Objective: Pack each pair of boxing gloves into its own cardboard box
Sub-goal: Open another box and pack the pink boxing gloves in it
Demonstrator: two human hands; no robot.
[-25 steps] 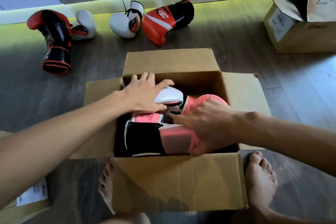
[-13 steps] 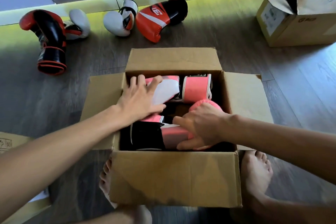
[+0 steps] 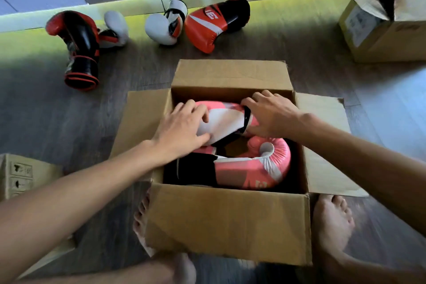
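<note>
An open cardboard box (image 3: pixel 228 221) stands on the floor between my feet. Inside lie two pink, white and black boxing gloves. The near glove (image 3: pixel 251 166) lies across the front of the box. The far glove (image 3: pixel 224 120) lies across the back. My left hand (image 3: pixel 182 129) grips its white padded end, and my right hand (image 3: pixel 269 115) holds its cuff end. Further back on the floor lie a black-and-red glove (image 3: pixel 80 50), a red-and-black glove (image 3: pixel 214 23) and two white gloves (image 3: pixel 161 27).
A second open cardboard box (image 3: pixel 387 27) stands at the far right. Another box (image 3: pixel 20 175) sits at the left edge. My bare feet flank the middle box. A wall with a pale skirting runs along the back.
My right hand left the near pink glove and moved to the far glove's cuff. The far glove now lies flatter across the back of the box. My left hand stays on it.
</note>
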